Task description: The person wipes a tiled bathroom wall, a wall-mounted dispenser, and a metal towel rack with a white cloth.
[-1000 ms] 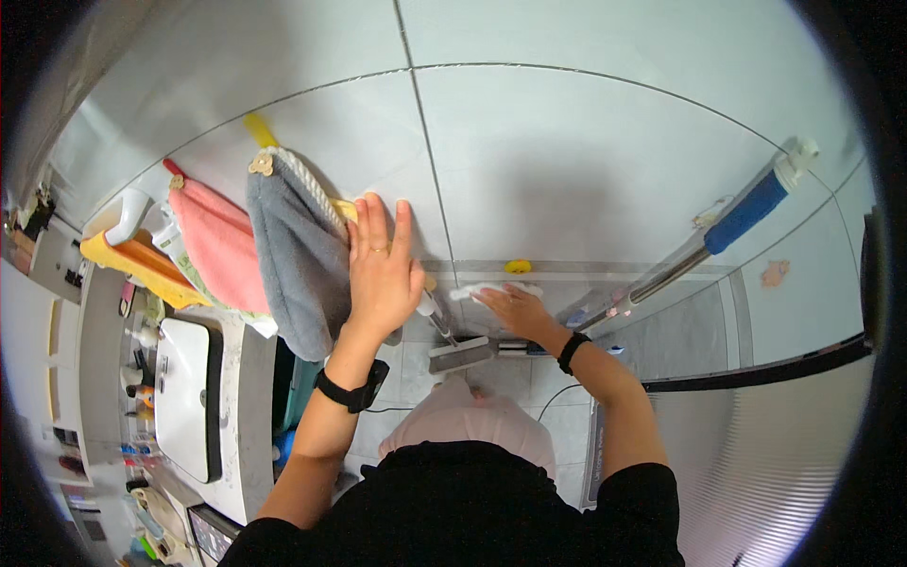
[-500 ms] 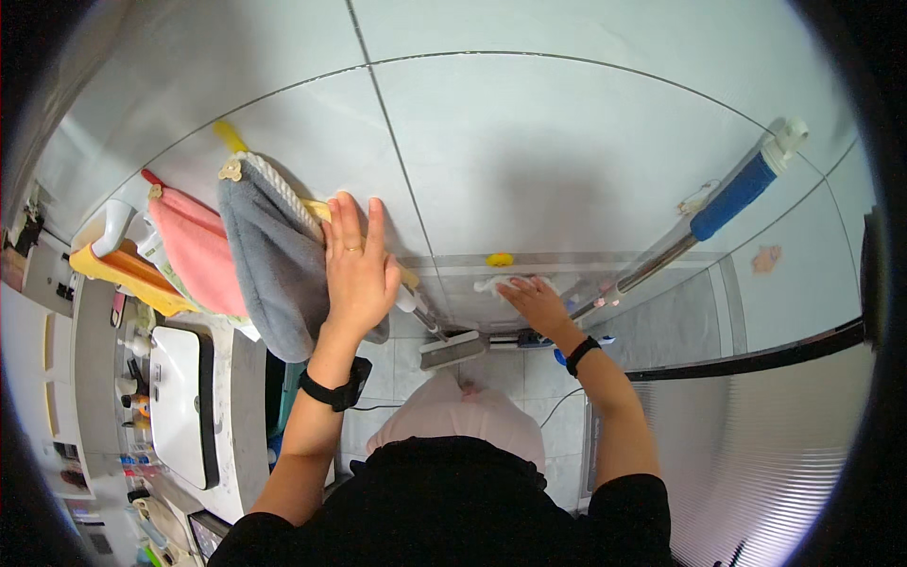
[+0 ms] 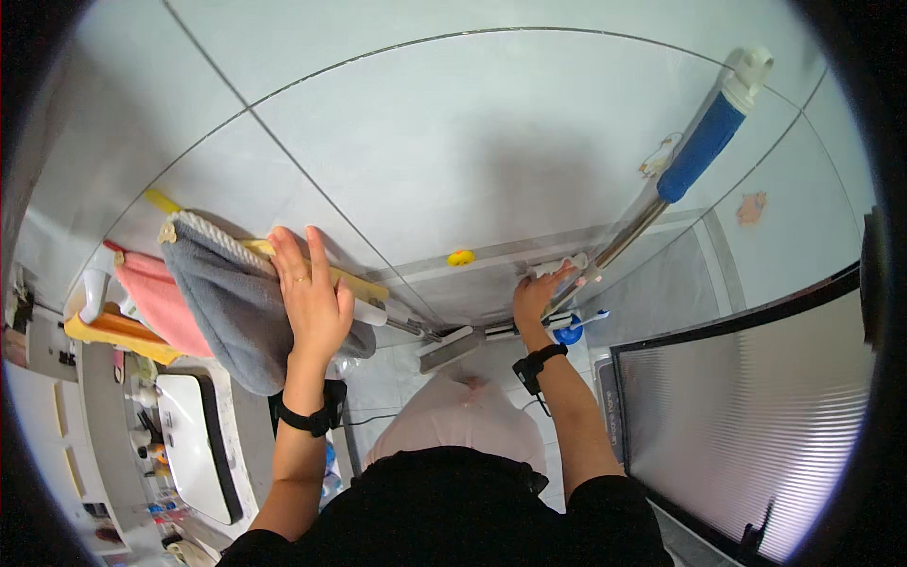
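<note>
My left hand [image 3: 316, 302] lies with its fingers stretched out on the edge of a grey hanging towel [image 3: 231, 293], next to a yellow and white handle [image 3: 364, 300]. Nothing is gripped in it. Lower on the tiled wall, my right hand [image 3: 539, 298] presses a crumpled white cloth [image 3: 570, 265] under its fingers. That hand is beside the metal pole of a blue-gripped mop [image 3: 704, 146] leaning on the wall. A small yellow sticker [image 3: 460, 258] is left of the cloth. Part of the cloth is hidden by my fingers.
Pink [image 3: 165, 300] and orange [image 3: 118, 333] towels hang at left above a counter with a white basin [image 3: 194, 444]. A broom head [image 3: 446, 350] and a blue round-based brush [image 3: 569, 331] stand on the floor. A ribbed glass door [image 3: 746, 406] closes off the right.
My right hand has slid the cloth rightward along the wall, closer to the mop pole. My left hand stays against the towel. The whole view has turned and shifted.
</note>
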A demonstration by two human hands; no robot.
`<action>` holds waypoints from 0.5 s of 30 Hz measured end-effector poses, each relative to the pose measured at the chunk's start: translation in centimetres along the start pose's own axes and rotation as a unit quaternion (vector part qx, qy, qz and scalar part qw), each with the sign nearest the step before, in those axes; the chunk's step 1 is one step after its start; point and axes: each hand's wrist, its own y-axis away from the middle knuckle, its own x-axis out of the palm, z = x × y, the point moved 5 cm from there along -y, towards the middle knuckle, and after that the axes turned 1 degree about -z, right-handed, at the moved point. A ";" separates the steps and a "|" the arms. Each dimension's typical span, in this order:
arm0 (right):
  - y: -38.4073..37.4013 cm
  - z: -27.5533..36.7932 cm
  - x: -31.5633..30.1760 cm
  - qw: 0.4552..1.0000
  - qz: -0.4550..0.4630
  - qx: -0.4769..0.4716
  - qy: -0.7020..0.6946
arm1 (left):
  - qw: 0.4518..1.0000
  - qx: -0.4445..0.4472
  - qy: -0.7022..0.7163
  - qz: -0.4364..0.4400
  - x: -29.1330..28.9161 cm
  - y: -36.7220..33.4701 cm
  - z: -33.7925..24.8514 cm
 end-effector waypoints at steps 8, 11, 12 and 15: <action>0.9 -4.0 6.0 0.778 0.312 -0.019 0.545 | 1.000 0.003 -0.015 0.014 -0.5 0.4 0.1; -3.8 -16.1 1.9 0.791 0.253 -0.019 0.557 | 0.997 0.044 0.056 0.001 -0.1 -2.0 -2.8; -1.7 -15.7 5.0 0.796 0.275 -0.028 0.539 | 0.999 0.033 0.030 0.012 0.1 -1.2 -1.8; 3.0 -15.2 8.1 0.762 0.478 -0.215 0.381 | 0.999 0.024 0.029 0.005 0.1 -0.9 -1.7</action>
